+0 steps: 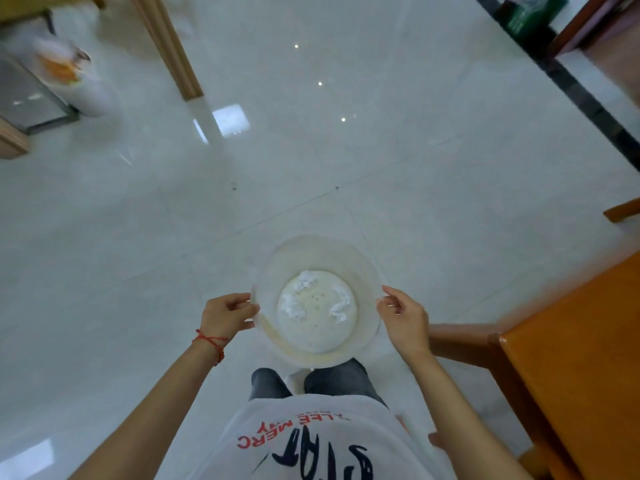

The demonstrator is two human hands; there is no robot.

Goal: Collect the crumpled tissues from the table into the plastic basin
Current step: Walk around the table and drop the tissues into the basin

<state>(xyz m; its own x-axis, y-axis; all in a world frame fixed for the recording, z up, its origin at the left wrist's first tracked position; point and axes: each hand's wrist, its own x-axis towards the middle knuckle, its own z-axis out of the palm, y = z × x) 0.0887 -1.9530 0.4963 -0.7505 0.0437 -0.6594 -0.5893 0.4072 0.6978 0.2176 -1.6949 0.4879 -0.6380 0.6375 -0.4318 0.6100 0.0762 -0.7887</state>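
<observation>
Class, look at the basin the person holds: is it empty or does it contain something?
Not empty: three crumpled tissues lie on the basin bottom.

I'm standing in what looks like a home dining room. Under me, a glossy pale tile floor [346,168] throws back ceiling lights. At my right, an orange wooden surface [581,358]; beyond it a dark border strip [588,105] runs along the floor's edge. Far left, a light wooden leg [169,46] comes down, and beside it a white bin [79,77], blurred, stands against a glass-fronted cabinet [27,98].
</observation>
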